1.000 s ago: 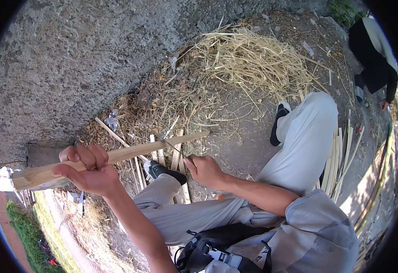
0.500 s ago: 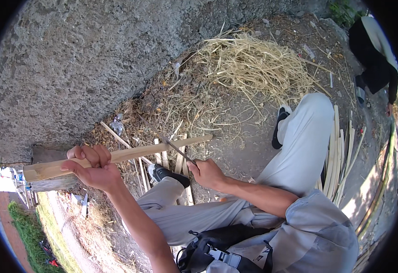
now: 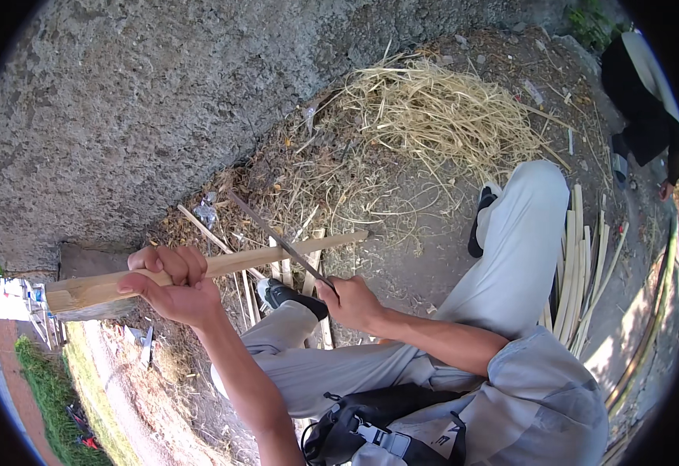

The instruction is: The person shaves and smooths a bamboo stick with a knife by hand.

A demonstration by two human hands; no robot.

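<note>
A long, pale wooden stick (image 3: 246,260) lies slantwise in front of me, its thick squared end at the left and its thinner end to the right. My left hand (image 3: 175,286) is closed round it near the thick end, fingers curled over the top. In my right hand (image 3: 353,303) is a knife, its handle mostly covered by my fingers. The long, narrow dark blade (image 3: 301,259) crosses the stick right of my left hand and appears to touch it, tip pointing to the far left.
A rough grey stone (image 3: 153,101) fills the far left. Beyond my feet lies a heap of pale shavings (image 3: 448,116). Long strips (image 3: 569,272) lie right of my leg, others under the stick. Another person (image 3: 641,101) is at the far right edge. A metal blade (image 3: 147,347) lies at lower left.
The knife blade has shifted slightly across the stick, its tip now farther to the left and away. My left hand and the stick have moved a little to the right.
</note>
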